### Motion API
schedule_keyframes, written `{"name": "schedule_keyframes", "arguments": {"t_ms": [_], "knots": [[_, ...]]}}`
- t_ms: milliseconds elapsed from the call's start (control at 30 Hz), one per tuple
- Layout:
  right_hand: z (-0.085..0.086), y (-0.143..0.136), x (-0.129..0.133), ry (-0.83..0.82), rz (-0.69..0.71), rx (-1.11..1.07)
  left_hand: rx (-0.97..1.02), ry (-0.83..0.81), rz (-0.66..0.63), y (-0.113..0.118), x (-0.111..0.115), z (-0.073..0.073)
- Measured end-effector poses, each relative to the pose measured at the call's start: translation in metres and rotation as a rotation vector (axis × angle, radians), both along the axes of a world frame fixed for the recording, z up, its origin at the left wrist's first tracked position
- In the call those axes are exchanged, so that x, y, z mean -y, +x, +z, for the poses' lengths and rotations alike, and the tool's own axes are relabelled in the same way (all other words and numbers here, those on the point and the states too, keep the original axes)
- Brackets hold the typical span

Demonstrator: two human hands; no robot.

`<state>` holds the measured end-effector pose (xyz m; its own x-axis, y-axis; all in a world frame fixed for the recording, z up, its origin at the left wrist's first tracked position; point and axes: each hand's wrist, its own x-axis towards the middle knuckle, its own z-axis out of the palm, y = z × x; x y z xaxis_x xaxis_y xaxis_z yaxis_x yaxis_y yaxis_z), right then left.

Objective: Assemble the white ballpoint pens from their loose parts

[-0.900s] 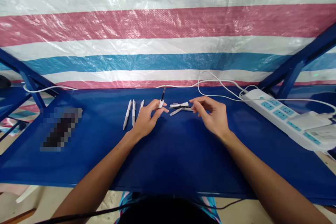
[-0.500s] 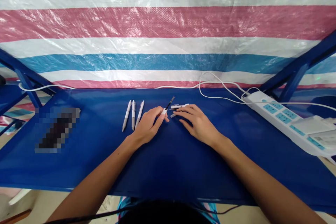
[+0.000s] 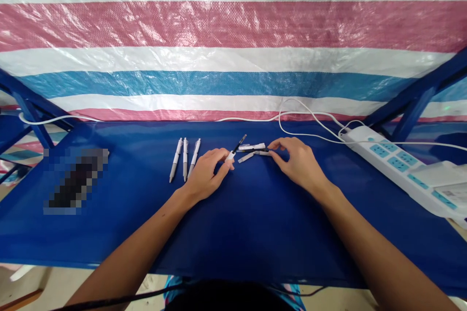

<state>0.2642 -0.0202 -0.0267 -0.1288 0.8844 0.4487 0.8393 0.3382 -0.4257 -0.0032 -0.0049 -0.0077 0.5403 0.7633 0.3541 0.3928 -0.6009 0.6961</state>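
Observation:
My left hand [image 3: 209, 171] is closed around a white pen barrel [image 3: 230, 156], most of it hidden in the fingers. A dark pen refill [image 3: 241, 141] sticks out of the barrel's end, pointing away and to the right. To its right, my right hand [image 3: 301, 163] pinches the end of a thin dark piece that looks like another pen refill [image 3: 260, 149], low over the table. Beside those fingertips lie a white pen barrel [image 3: 255, 146] and small grey grip pieces [image 3: 247, 157]. Three white pens with grey grips [image 3: 185, 159] lie side by side left of my left hand.
The blue table [image 3: 233, 233] stretches across the view. At the right lies a white power strip [image 3: 397, 167] with a plugged-in adapter, its white cable [image 3: 314, 134] looping along the back edge. A pixelated dark object [image 3: 76, 182] is at the left. Striped plastic sheeting [image 3: 233, 24] hangs behind.
My right hand has moved right, off the loose pen parts it was covering, and its thumb and fingers have closed on a dark thin piece. The left hand keeps hold of the pen barrel.

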Motion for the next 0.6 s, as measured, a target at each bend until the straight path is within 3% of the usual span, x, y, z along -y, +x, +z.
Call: {"name": "schedule_keyframes", "arguments": {"t_ms": [267,600], "knots": [[0.0016,0.002,-0.0011,-0.166,0.051,0.037,-0.029,-0.006,0.011,-0.0002,-0.001,-0.0017],[0.0025,0.0092,-0.0024,-0.13,0.066,0.004,-0.055,-0.04,0.011,0.0,-0.0018,-0.0025]]}}
